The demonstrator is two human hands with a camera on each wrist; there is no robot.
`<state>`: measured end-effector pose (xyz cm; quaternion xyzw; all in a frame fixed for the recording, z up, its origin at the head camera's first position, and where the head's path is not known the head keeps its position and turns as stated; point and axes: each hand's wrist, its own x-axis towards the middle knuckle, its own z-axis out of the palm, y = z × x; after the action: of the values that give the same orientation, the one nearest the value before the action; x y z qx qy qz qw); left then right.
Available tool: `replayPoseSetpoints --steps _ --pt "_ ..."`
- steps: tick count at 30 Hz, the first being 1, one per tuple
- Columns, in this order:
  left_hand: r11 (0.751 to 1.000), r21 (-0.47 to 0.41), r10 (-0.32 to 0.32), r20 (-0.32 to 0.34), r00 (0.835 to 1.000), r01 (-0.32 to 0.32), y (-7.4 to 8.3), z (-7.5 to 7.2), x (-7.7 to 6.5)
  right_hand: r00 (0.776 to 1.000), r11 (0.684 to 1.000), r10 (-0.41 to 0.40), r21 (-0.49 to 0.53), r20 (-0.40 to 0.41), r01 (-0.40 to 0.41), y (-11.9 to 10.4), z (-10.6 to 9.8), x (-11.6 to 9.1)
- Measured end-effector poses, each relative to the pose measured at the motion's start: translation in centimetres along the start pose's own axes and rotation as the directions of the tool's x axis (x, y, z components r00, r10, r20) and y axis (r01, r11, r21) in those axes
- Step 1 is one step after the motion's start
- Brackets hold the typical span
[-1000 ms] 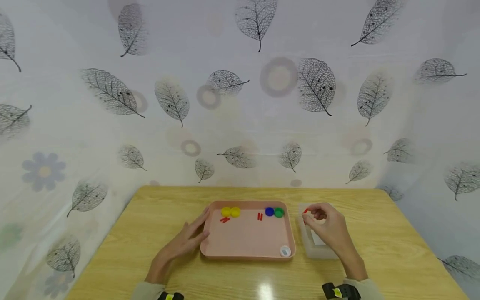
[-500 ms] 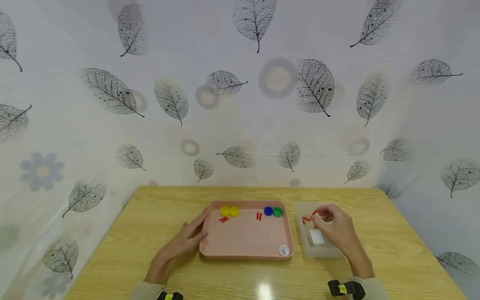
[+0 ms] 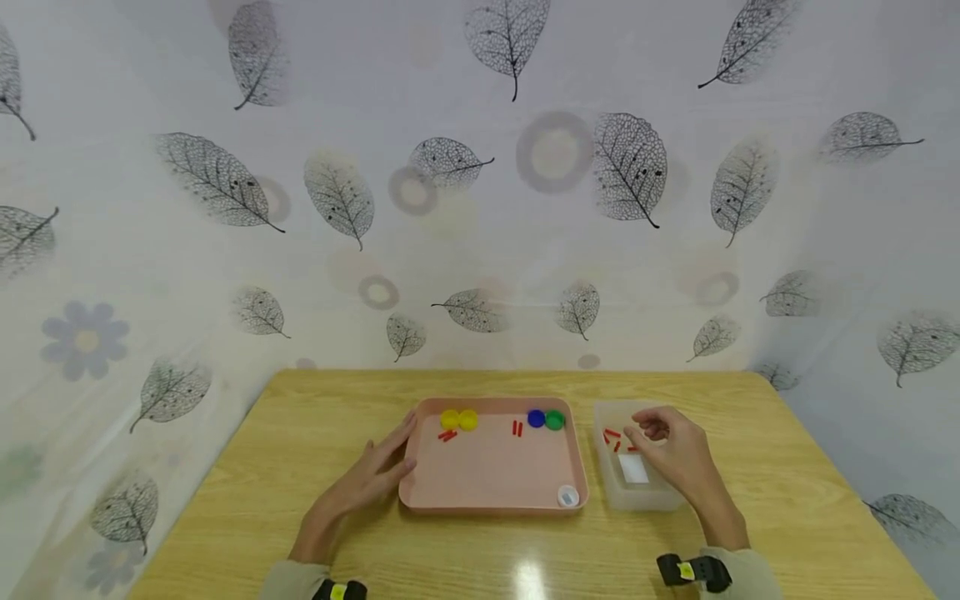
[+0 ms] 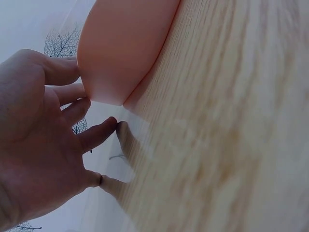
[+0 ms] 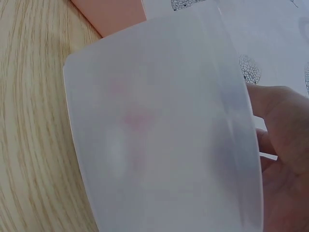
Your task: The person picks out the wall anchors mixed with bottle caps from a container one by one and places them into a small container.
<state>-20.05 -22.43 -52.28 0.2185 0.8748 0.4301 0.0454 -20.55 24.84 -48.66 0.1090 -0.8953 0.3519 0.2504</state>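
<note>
My left hand [image 3: 371,477] rests against the left side of a pink tray [image 3: 495,471], thumb and fingers spread along its edge. In the left wrist view its fingertips touch the tray's outer wall [image 4: 123,48]. My right hand [image 3: 681,446] hovers over a translucent plastic box [image 3: 643,502], fingers loosely bent with nothing visible between them. Inside the box lie several short red sticks [image 3: 617,447] and a white square [image 3: 633,468]. From the right wrist, the frosted box wall [image 5: 159,121] covers the fingertips and blurs the red sticks.
Along the tray's back sit two yellow caps [image 3: 459,420], a blue cap [image 3: 536,418] and a green cap [image 3: 555,420]. Two pairs of red sticks [image 3: 517,428] lie in front of them. A white round piece [image 3: 567,497] occupies the tray's front right corner.
My right hand has moved right and back over the box and let go of the red stick it pinched, which now lies among the others. My left hand has stayed at the tray.
</note>
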Motion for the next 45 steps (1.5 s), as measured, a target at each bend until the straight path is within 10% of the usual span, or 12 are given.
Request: replayPoseSetpoints --steps 23,45 --pt "1.0 0.004 0.003 0.008 1.0 -0.003 -0.3 -0.2 0.2 0.992 0.979 -0.123 0.17 0.034 0.116 -4.1 2.5 0.1" --pt "1.0 -0.015 -0.001 0.019 1.0 0.001 -0.3 -0.5 0.4 0.974 0.981 -0.08 0.191 0.21 0.039 -8.7 9.0 1.0"
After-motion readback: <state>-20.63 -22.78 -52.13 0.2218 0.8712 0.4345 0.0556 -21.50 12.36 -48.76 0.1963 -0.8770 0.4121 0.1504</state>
